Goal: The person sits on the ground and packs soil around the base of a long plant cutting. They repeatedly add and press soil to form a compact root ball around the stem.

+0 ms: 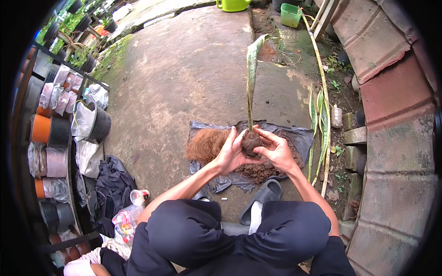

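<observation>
Between my two hands is a round ball of dark soil [251, 142]. A tall snake plant leaf [252, 69] rises upright from it, its tip bent over. My left hand [232, 153] cups the ball from the left and below, while my right hand [276, 148] presses its right side with thumb and fingers. Underneath lies a dark plastic sheet [234, 180]. On the sheet, a heap of brown coconut fibre [206, 143] sits to the left, and loose dark soil [259, 171] spreads below and right of my hands.
Snake plant leaves [324, 120] and a long bamboo pole [318, 58] lie at right, beside stacked roof tiles [397, 138]. Left stands a rack with wrapped pots [57, 129], a black bucket [98, 122] and plastic bottles [126, 220]. A green container [290, 15] is at the far end.
</observation>
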Tool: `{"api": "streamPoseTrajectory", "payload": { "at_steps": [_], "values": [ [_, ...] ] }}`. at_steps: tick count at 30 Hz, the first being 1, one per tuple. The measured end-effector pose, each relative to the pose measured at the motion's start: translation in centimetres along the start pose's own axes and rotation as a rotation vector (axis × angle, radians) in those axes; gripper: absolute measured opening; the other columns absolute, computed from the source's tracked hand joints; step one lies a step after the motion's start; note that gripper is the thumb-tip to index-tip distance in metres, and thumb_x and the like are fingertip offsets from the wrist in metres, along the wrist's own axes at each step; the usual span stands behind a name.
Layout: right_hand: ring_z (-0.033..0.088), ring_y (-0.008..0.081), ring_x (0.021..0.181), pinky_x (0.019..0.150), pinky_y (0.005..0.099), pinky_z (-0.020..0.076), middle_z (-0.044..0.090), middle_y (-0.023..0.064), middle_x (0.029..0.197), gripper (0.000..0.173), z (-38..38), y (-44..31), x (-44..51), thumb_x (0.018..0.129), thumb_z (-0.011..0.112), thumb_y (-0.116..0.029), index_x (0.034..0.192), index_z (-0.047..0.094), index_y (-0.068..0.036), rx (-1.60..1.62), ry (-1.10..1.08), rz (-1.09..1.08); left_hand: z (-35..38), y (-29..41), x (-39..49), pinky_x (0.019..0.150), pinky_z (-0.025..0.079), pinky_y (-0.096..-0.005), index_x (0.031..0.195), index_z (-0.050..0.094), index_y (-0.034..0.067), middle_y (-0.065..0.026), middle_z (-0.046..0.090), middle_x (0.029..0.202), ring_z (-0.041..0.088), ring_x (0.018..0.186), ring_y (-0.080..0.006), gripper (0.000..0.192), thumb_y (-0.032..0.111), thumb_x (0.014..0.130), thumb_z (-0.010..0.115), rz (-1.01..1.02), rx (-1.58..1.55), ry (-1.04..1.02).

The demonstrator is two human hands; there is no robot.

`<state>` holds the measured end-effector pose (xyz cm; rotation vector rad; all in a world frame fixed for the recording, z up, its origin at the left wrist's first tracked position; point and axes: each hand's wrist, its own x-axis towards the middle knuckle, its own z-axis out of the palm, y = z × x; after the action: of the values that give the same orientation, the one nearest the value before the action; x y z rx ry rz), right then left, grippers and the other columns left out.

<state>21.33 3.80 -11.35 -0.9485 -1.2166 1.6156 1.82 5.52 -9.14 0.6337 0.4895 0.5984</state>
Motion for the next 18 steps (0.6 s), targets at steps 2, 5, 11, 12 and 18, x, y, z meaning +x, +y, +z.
{"api": "streamPoseTrajectory", "payload": {
  "at_steps": [2, 5, 11, 12, 18],
  "values": [
    [0.055, 0.0168, 0.124, 0.104, 0.0333, 0.0462, 0.060, 0.0097, 0.137, 0.060, 1.0, -0.3, -0.3, 0.085, 0.076, -0.009, 0.140, 0.053, -0.002, -0.079, 0.001, -0.018, -0.5, -0.2, -0.9, 0.110, 0.037, -0.0625, 0.157, 0.017, 0.015, -0.0122, 0.026, 0.158, 0.038, 0.140, -0.0300, 0.077, 0.065, 0.100, 0.029, 0.025, -0.012, -0.035],
    [0.053, 0.0203, 0.128, 0.108, 0.0355, 0.0424, 0.059, 0.0106, 0.139, 0.058, 2.3, -0.3, -0.8, 0.083, 0.078, -0.013, 0.136, 0.057, -0.005, -0.296, 0.005, -0.112, -1.2, -1.5, -2.0, 0.110, 0.038, -0.0613, 0.157, 0.016, 0.015, -0.0118, 0.029, 0.156, 0.039, 0.139, -0.0281, 0.073, 0.058, 0.102, 0.036, 0.097, 0.082, 0.055],
    [0.051, 0.0233, 0.131, 0.104, 0.0344, 0.0455, 0.059, 0.0105, 0.138, 0.057, 4.1, -0.1, -1.8, 0.080, 0.081, -0.016, 0.133, 0.062, -0.008, -0.444, 0.010, -0.169, -2.4, -2.9, -4.0, 0.105, 0.044, -0.0513, 0.154, 0.027, 0.013, -0.0095, 0.042, 0.146, 0.048, 0.129, -0.0230, 0.067, 0.056, 0.103, 0.035, 0.074, 0.085, 0.101],
    [0.051, 0.0232, 0.130, 0.103, 0.0340, 0.0459, 0.059, 0.0103, 0.138, 0.058, 4.5, -0.4, -1.9, 0.079, 0.081, -0.016, 0.133, 0.062, -0.008, -0.454, 0.011, -0.182, -2.4, -2.7, -4.2, 0.104, 0.044, -0.0498, 0.154, 0.029, 0.012, -0.0089, 0.045, 0.143, 0.050, 0.127, -0.0219, 0.066, 0.056, 0.104, 0.034, 0.057, 0.075, 0.093],
    [0.058, 0.0204, 0.114, 0.096, 0.0330, 0.0480, 0.061, 0.0070, 0.122, 0.054, 7.7, -0.7, -2.1, 0.081, 0.080, -0.016, 0.131, 0.063, -0.008, -0.561, 0.087, -0.277, -2.0, -2.0, -5.0, 0.092, 0.050, -0.0347, 0.147, 0.040, 0.008, -0.0068, 0.061, 0.120, 0.059, 0.111, -0.0149, 0.058, 0.048, 0.104, 0.043, 0.182, 0.033, 0.178]
  ]
}}
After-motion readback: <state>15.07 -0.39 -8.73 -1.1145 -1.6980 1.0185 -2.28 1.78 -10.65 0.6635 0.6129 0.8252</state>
